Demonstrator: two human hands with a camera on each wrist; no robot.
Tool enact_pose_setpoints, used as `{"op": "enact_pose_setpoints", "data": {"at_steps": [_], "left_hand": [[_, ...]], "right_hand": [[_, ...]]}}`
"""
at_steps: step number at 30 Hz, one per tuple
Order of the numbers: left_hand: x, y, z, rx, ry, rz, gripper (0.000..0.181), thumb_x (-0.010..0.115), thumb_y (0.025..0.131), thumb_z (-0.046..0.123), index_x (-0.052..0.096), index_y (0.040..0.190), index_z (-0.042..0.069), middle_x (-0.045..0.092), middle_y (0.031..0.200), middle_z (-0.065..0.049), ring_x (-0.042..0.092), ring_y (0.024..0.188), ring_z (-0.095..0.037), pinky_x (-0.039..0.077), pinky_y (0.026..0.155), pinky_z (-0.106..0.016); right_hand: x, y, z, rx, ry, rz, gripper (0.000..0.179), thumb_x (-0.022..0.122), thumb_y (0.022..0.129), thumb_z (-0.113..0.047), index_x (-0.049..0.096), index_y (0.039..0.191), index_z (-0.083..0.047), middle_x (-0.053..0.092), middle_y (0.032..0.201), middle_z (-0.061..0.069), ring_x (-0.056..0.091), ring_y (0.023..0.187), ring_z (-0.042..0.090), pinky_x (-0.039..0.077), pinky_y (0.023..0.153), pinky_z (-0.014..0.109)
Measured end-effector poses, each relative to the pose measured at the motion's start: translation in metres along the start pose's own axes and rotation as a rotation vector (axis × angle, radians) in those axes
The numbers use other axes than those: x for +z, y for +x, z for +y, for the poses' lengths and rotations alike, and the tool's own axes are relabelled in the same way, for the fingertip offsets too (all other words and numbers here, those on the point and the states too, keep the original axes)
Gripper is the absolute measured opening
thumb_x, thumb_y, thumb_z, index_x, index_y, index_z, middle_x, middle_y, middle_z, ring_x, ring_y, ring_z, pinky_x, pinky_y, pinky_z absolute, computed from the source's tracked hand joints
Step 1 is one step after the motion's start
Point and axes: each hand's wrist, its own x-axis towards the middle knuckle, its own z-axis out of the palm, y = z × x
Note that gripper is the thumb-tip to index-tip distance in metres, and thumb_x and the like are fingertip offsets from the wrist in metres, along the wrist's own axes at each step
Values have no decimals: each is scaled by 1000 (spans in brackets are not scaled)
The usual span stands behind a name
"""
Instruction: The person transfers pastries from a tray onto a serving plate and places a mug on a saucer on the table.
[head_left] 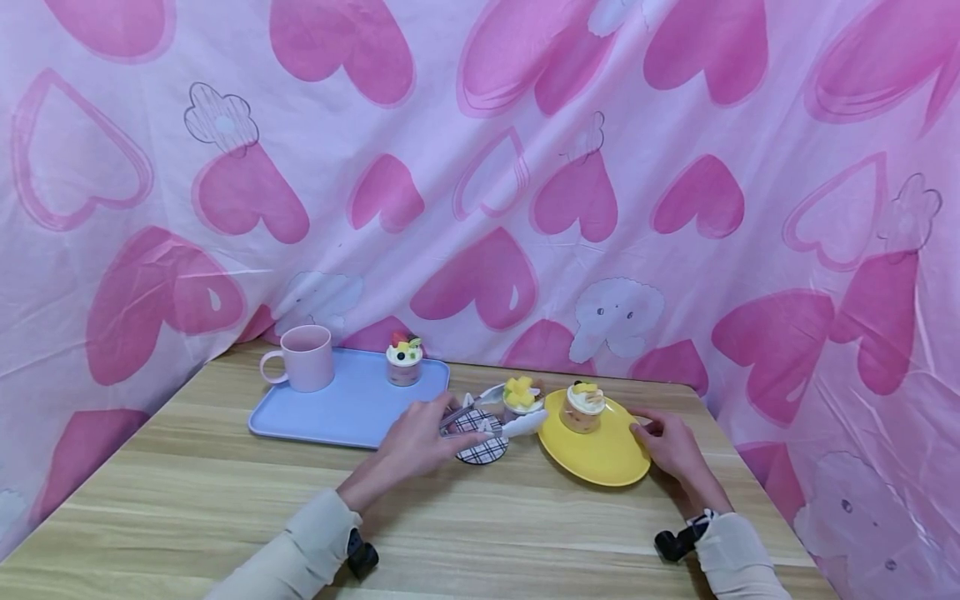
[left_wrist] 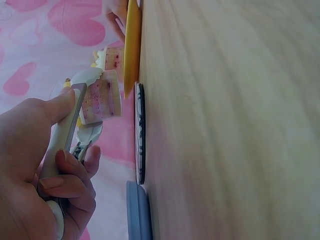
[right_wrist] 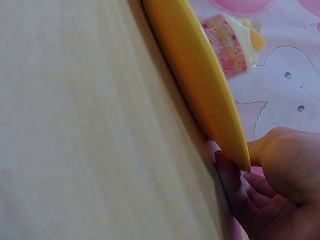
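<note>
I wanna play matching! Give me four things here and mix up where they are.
1. pink handled mug
2. silver tongs with white tips
3. round yellow plate
4. round black-and-white plaid coaster

A. held by the left hand
B. between the blue rectangular tray and the plate
C. on the tray
D. edge pinched by the right hand

Pairs: 1-C, 2-A, 3-D, 4-B

Mug (head_left: 311,362) on tray (head_left: 337,421), left — coaster (head_left: 483,452) between — plate (head_left: 603,462) right, dessert cup (head_left: 582,412) on it.
</note>
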Motion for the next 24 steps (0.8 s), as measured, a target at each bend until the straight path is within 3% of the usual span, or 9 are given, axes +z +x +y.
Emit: {"op": "enact_pose_setpoints", "data": {"at_steps": [8, 17, 24], "left_hand": [[6, 3, 2, 3, -2, -20, 68, 83, 85, 68, 67, 124, 14, 74, 98, 1, 64, 79, -10, 53, 67, -28], [13, 6, 6, -17, -47, -59, 70, 83, 86, 68, 66, 125, 13, 73, 99, -1, 64, 81, -13, 54, 65, -28], [18, 7, 8, 11, -44, -54, 68, 83, 86, 69, 67, 121, 13, 72, 96, 0, 62, 80, -12, 52, 64, -28]], "right_hand": [[0, 0, 1, 0, -3, -3, 42, 66, 109, -20, 65, 148, -6, 74, 112, 20, 66, 96, 27, 52, 74, 30], [-1, 1, 1, -10, -9, -5, 42, 66, 108, -19, 64, 148, -6, 74, 111, 20, 66, 95, 27, 52, 73, 30], [0, 0, 1, 8, -8, -14, 43, 66, 109, -20, 63, 150, -7, 73, 111, 20, 64, 94, 26, 52, 73, 31]]}}
